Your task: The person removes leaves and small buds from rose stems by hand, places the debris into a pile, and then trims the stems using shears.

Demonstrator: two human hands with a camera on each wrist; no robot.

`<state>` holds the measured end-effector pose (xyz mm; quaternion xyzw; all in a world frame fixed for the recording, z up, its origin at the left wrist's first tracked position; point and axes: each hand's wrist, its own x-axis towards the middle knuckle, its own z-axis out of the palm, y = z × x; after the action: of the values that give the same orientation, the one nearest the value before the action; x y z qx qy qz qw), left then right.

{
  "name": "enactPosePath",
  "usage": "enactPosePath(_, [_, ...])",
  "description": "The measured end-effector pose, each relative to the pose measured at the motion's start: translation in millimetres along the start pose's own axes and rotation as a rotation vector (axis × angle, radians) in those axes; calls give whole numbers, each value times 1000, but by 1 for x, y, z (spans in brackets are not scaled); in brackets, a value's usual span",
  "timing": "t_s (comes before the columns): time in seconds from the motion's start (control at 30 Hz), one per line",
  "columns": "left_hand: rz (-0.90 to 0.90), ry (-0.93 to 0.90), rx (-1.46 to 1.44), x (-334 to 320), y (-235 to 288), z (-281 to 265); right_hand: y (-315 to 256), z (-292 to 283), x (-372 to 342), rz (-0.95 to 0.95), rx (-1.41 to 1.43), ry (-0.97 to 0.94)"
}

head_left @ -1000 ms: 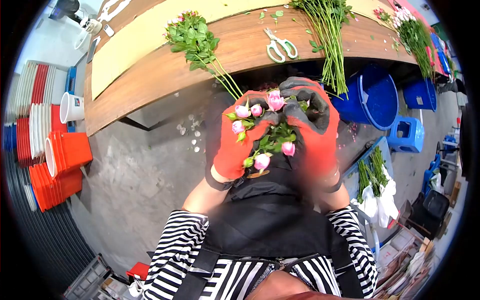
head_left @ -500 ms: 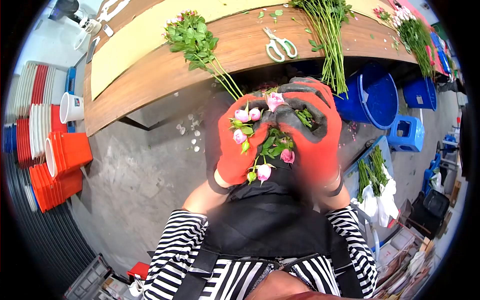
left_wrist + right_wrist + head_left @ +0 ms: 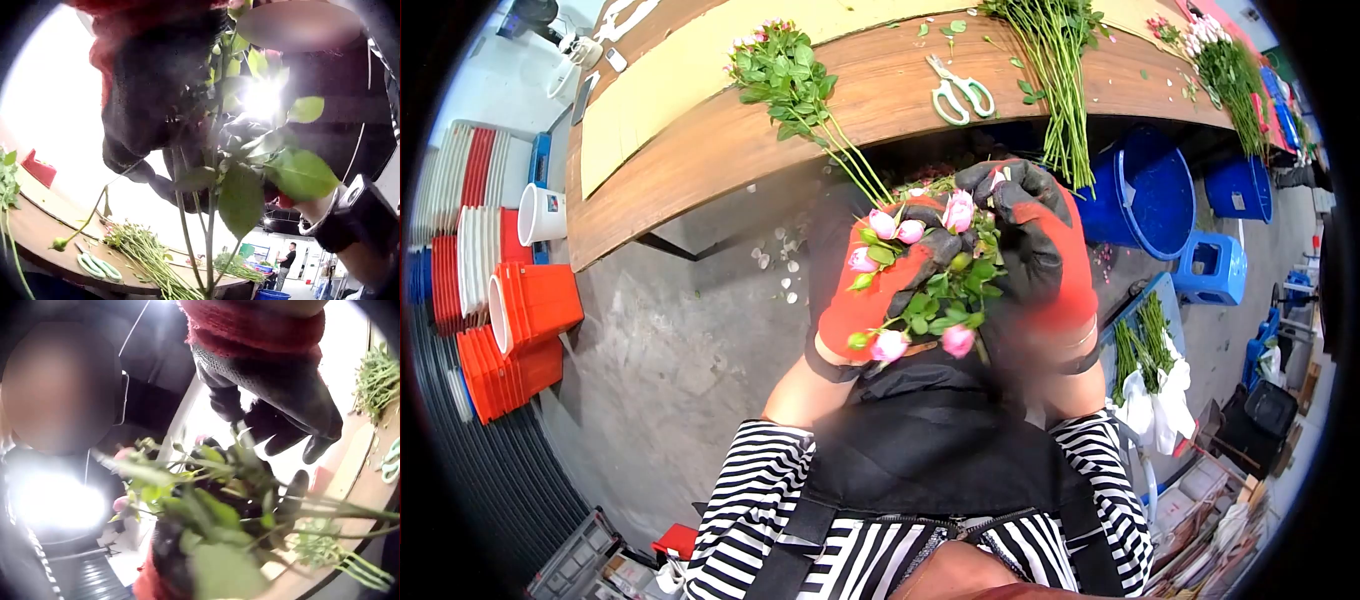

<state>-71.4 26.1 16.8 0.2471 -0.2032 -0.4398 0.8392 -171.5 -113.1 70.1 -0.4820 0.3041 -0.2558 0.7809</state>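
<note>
My left hand, in a red and black glove, grips a bunch of pink spray roses in front of the black apron. The blooms lie about its fingers, with green leaves below and stems running down in the left wrist view. My right hand, gloved alike, is raised just right of the blooms. Its fingers curl, and a small pink petal shows at the fingertips. In the right wrist view its gloved fingers are above the blurred leaves.
On the wooden table lie green-handled scissors, a leafy rose bunch and a bundle of stems. Blue buckets stand at the right, with a blue stool. Orange buckets are at the left. Petals lie on the floor.
The right hand has drawn slightly right, away from the blooms, and a pink petal now shows at its fingertips. The roses have tilted in the left hand, and more leaves are uncovered.
</note>
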Motion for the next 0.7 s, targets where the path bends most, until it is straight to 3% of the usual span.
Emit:
enactPosePath(0.13, [-65,16,-159,9,-12,-22,-19,14,-5,-249,-186,0])
enactPosePath(0.27, [-45,-39,-119,13,-9,-15,-28,7,-11,-355,-518,-201])
enactPosePath(0.4, [-168,-6,-84,13,-2,-12,-11,-1,-6,-314,-431,-224])
enactPosePath(0.5, [-264,14,-103,13,6,-8,-1,3,-8,-262,-128,-212])
enactPosePath(0.63, [-239,-37,-134,11,3,-9,-5,6,-4,57,28,-134])
enactPosePath(0.7, [-141,-89,61,16,4,-7,-9,-2,1,-90,-209,-85])
